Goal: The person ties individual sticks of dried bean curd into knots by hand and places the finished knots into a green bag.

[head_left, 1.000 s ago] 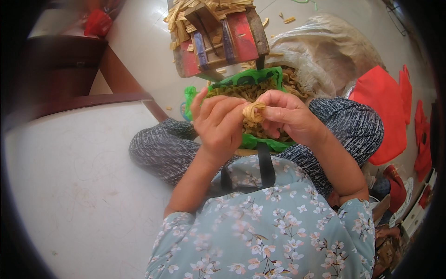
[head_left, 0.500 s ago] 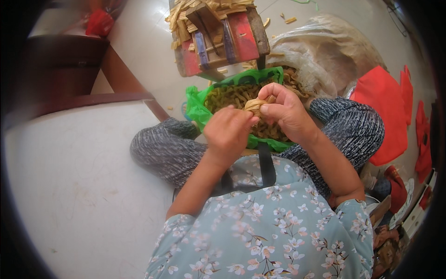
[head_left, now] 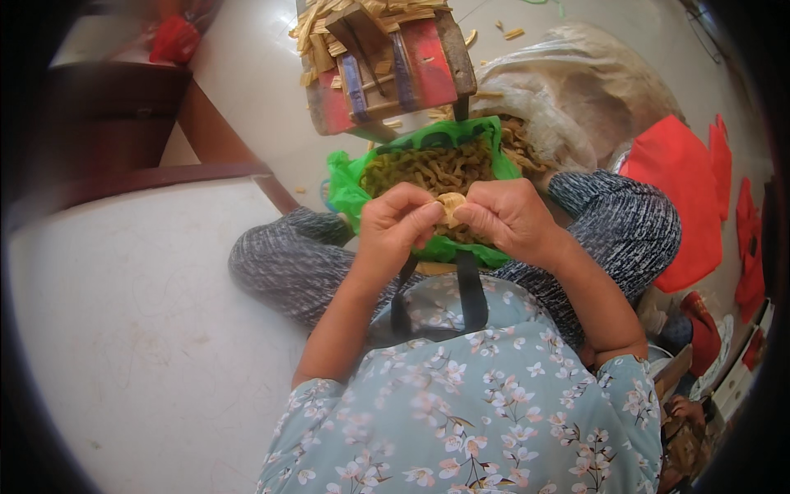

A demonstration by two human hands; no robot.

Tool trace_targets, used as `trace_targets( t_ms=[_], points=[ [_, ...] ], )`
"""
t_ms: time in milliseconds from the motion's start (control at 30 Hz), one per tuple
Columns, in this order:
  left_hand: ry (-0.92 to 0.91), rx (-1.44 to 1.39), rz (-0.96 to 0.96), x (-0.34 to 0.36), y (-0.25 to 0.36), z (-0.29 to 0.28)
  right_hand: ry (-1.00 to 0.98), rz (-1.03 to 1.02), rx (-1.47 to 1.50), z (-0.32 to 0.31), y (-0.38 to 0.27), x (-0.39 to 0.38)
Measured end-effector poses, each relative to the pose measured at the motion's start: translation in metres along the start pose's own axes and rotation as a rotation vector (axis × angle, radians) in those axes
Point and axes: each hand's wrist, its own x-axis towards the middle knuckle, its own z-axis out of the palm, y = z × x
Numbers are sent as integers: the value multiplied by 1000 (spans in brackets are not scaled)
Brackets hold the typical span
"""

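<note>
The left hand (head_left: 399, 222) and the right hand (head_left: 506, 216) both pinch one small pale yellow piece (head_left: 450, 206) with closed fingers, just above the green bag (head_left: 350, 185) full of yellowish pieces on the lap. It looks light, thin and easy to break, so fingertips should hold its edges gently
</note>
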Motion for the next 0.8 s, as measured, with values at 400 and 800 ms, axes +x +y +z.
trace_targets(
  t_ms=[400, 800],
  points=[
    [88, -422, -51, 1, -2, -9, 117, -182, -159, -1, 12, -17],
    [-377, 1215, 830, 7, 11, -4, 57, -581, -725, -3, 13, -16]
  ],
)
